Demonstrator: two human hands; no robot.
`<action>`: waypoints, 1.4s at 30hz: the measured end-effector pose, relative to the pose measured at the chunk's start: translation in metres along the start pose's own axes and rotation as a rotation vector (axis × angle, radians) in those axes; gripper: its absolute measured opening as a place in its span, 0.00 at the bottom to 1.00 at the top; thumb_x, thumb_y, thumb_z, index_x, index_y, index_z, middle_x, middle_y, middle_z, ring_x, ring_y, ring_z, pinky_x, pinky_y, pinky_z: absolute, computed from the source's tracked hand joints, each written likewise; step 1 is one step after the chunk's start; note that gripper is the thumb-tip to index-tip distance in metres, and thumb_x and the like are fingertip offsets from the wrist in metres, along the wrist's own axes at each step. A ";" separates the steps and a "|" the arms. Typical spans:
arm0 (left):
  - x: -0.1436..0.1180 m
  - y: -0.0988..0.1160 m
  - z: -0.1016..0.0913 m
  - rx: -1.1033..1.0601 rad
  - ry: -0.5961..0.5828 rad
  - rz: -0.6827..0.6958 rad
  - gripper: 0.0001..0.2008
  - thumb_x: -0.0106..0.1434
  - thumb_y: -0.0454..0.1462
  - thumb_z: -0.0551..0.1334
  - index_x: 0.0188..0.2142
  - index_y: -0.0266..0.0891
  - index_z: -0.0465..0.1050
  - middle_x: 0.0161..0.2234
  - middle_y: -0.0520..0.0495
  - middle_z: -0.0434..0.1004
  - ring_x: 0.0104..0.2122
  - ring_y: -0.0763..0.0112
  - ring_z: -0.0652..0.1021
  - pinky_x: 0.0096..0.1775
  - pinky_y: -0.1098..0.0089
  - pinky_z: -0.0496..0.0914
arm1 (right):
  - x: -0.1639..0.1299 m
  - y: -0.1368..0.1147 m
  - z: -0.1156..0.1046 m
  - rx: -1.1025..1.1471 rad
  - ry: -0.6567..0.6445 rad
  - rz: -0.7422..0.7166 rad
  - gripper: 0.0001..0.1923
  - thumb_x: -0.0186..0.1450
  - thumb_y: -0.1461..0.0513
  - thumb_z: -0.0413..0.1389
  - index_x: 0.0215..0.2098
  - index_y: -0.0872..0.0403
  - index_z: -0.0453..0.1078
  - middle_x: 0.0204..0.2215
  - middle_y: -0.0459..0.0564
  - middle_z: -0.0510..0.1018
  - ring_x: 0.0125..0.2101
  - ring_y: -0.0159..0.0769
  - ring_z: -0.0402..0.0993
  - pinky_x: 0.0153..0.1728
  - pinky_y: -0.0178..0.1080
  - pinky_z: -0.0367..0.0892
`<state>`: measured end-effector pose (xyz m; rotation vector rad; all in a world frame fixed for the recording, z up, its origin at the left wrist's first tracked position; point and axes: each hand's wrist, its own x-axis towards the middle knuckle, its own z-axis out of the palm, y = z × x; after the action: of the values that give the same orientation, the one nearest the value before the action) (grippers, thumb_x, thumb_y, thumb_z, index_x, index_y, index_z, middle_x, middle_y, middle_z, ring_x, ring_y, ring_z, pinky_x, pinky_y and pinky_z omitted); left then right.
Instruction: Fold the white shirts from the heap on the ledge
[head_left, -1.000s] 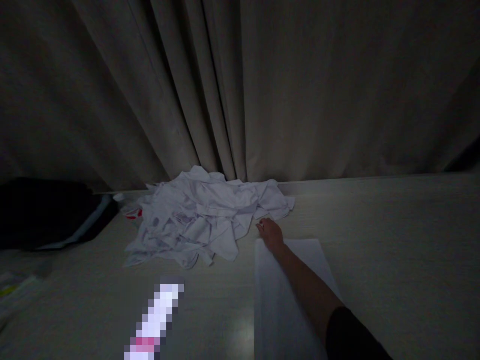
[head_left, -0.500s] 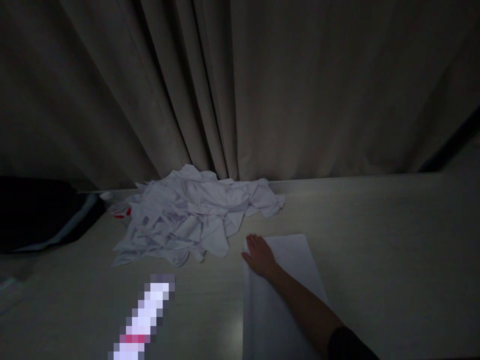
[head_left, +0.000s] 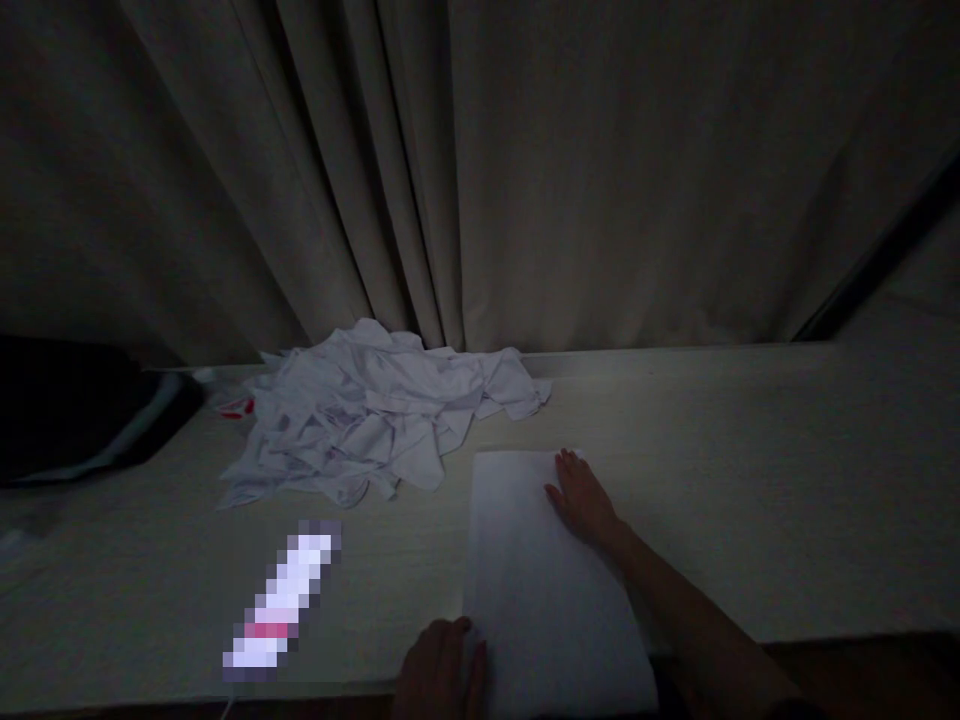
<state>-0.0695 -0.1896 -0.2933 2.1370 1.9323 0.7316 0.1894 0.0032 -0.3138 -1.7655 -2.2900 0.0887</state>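
A flat, folded white cloth [head_left: 536, 570] lies on the pale table [head_left: 750, 480] in front of me. My right hand [head_left: 583, 498] rests palm down on its far right corner, fingers spread flat. My left hand [head_left: 441, 672] touches the cloth's near left edge at the table's front, fingers curled over it. A crumpled heap of white cloths [head_left: 375, 415] sits beyond, against the curtain, apart from both hands.
A grey curtain [head_left: 480, 170] hangs along the table's far edge. A dark bag [head_left: 75, 415] lies at the far left. A blurred-out white and pink object [head_left: 281, 600] lies left of the folded cloth. A small red and white item [head_left: 236, 405] peeks from the heap's left.
My right hand slid from the folded cloth's far left corner across to its far right corner. My left hand came into view at the cloth's near left edge.
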 end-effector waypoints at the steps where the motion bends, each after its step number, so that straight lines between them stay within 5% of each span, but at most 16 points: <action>1: 0.001 0.005 0.013 0.062 0.065 0.231 0.11 0.62 0.42 0.53 0.41 0.43 0.70 0.36 0.44 0.79 0.37 0.64 0.78 0.39 0.65 0.71 | -0.007 0.009 0.002 -0.020 -0.025 -0.002 0.36 0.68 0.47 0.35 0.63 0.67 0.51 0.64 0.64 0.51 0.64 0.45 0.43 0.63 0.46 0.41; 3: -0.001 0.024 0.046 0.130 0.180 0.551 0.11 0.62 0.39 0.52 0.41 0.45 0.70 0.38 0.47 0.79 0.38 0.66 0.77 0.40 0.65 0.71 | -0.015 0.019 0.007 -0.050 -0.058 -0.006 0.36 0.68 0.47 0.35 0.62 0.66 0.52 0.63 0.64 0.52 0.64 0.46 0.44 0.62 0.47 0.41; 5: -0.010 0.048 0.085 0.143 0.399 0.684 0.11 0.61 0.37 0.52 0.39 0.47 0.71 0.40 0.49 0.80 0.43 0.65 0.77 0.46 0.62 0.68 | -0.018 0.023 0.013 -0.071 -0.057 -0.018 0.36 0.68 0.47 0.36 0.62 0.65 0.52 0.63 0.64 0.51 0.64 0.47 0.44 0.62 0.48 0.41; 8: -0.027 0.081 0.134 0.101 0.560 0.591 0.10 0.60 0.35 0.54 0.37 0.48 0.72 0.39 0.50 0.81 0.44 0.63 0.77 0.57 0.54 0.58 | -0.015 0.023 0.021 -0.090 -0.035 -0.049 0.35 0.67 0.47 0.37 0.63 0.63 0.53 0.64 0.63 0.50 0.64 0.48 0.41 0.62 0.49 0.39; 11: -0.038 0.097 0.156 0.108 0.570 0.506 0.10 0.60 0.37 0.54 0.38 0.50 0.72 0.38 0.49 0.81 0.43 0.61 0.77 0.59 0.51 0.55 | -0.009 0.023 0.024 -0.093 -0.025 -0.055 0.35 0.67 0.46 0.38 0.63 0.61 0.52 0.64 0.62 0.50 0.64 0.47 0.39 0.62 0.50 0.38; 14: -0.036 0.089 0.142 0.110 0.530 0.567 0.11 0.59 0.40 0.57 0.42 0.56 0.71 0.39 0.53 0.81 0.42 0.62 0.78 0.56 0.53 0.60 | -0.005 0.022 0.016 -0.081 -0.034 -0.058 0.34 0.67 0.46 0.39 0.62 0.60 0.53 0.64 0.62 0.50 0.64 0.48 0.40 0.62 0.52 0.37; 17: -0.022 0.053 0.089 0.071 0.333 0.580 0.16 0.61 0.47 0.54 0.47 0.53 0.69 0.41 0.51 0.81 0.42 0.63 0.78 0.44 0.61 0.70 | -0.018 0.017 -0.007 -0.021 0.037 -0.014 0.33 0.67 0.47 0.41 0.61 0.60 0.55 0.63 0.63 0.53 0.63 0.50 0.44 0.61 0.52 0.41; 18: -0.016 0.038 0.066 0.025 0.187 0.419 0.19 0.61 0.49 0.52 0.49 0.48 0.68 0.44 0.47 0.79 0.44 0.62 0.78 0.41 0.63 0.72 | -0.030 0.016 -0.016 0.026 0.078 0.033 0.32 0.67 0.48 0.41 0.61 0.60 0.56 0.62 0.63 0.56 0.62 0.50 0.47 0.60 0.51 0.44; 21: -0.002 -0.004 0.001 -0.166 -0.206 -0.374 0.21 0.64 0.50 0.45 0.46 0.41 0.67 0.41 0.44 0.79 0.38 0.65 0.79 0.38 0.65 0.73 | -0.092 0.011 -0.040 0.258 0.107 0.272 0.29 0.68 0.48 0.37 0.56 0.58 0.60 0.51 0.60 0.71 0.51 0.43 0.67 0.49 0.43 0.61; 23: 0.000 -0.017 -0.024 -0.235 -0.454 -0.517 0.22 0.64 0.50 0.43 0.42 0.41 0.68 0.41 0.44 0.79 0.39 0.64 0.78 0.42 0.64 0.71 | -0.144 0.008 -0.046 0.415 -0.026 0.457 0.26 0.68 0.47 0.35 0.49 0.52 0.64 0.39 0.53 0.77 0.37 0.39 0.74 0.36 0.38 0.66; 26: -0.003 -0.015 -0.026 -0.274 -0.654 -0.515 0.22 0.62 0.52 0.45 0.37 0.42 0.70 0.40 0.43 0.79 0.41 0.62 0.78 0.45 0.63 0.68 | -0.208 0.004 -0.042 0.488 -0.233 0.596 0.25 0.67 0.45 0.36 0.39 0.51 0.67 0.32 0.52 0.78 0.33 0.39 0.75 0.34 0.37 0.64; 29: -0.009 -0.008 -0.005 -0.270 -0.656 -0.489 0.23 0.61 0.53 0.46 0.32 0.41 0.70 0.36 0.43 0.79 0.38 0.62 0.78 0.41 0.65 0.67 | -0.234 -0.001 -0.032 0.502 -0.305 0.644 0.26 0.65 0.44 0.38 0.36 0.51 0.69 0.35 0.55 0.79 0.36 0.41 0.75 0.38 0.39 0.63; 35: -0.009 -0.016 0.022 -0.122 -0.569 -0.421 0.15 0.60 0.47 0.49 0.24 0.41 0.62 0.31 0.43 0.76 0.34 0.64 0.75 0.38 0.67 0.65 | -0.227 -0.006 -0.010 0.595 -0.262 0.647 0.32 0.64 0.42 0.35 0.33 0.54 0.71 0.35 0.57 0.79 0.39 0.44 0.74 0.42 0.42 0.63; 42: 0.000 -0.023 0.007 -0.080 -0.563 -0.429 0.15 0.61 0.48 0.48 0.27 0.41 0.62 0.31 0.45 0.76 0.32 0.65 0.76 0.35 0.68 0.65 | -0.230 -0.001 0.010 0.649 -0.161 0.625 0.29 0.64 0.47 0.37 0.35 0.57 0.71 0.38 0.59 0.78 0.42 0.43 0.72 0.45 0.40 0.62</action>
<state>-0.0862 -0.1843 -0.3096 1.5624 1.8885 0.1045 0.2402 -0.2167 -0.3599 -2.0325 -1.4356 0.9844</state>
